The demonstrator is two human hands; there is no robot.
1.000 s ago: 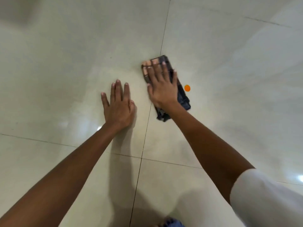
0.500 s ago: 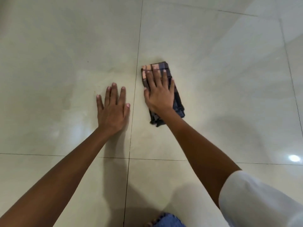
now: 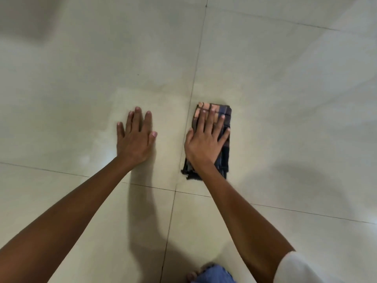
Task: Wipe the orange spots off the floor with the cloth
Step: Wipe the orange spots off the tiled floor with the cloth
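Cloth (image 3: 225, 160) right of left hand (image 3: 135, 139)

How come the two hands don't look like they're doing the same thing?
The right hand presses on the folded checked cloth; the left hand lies on the bare floor. The right hand's fingers are spread wider; the left hand's are closer together. Both are flat, palm down, on either side of a tile seam.

Floor (image 3: 285, 99) open all round — left hand (image 3: 135, 139) beside.

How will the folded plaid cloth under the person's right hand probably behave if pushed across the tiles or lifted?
The plaid cloth looks soft and folded, so lifted it would probably flop and unfold. The tile floor looks glossy, so it should slide easily under the flat right hand.
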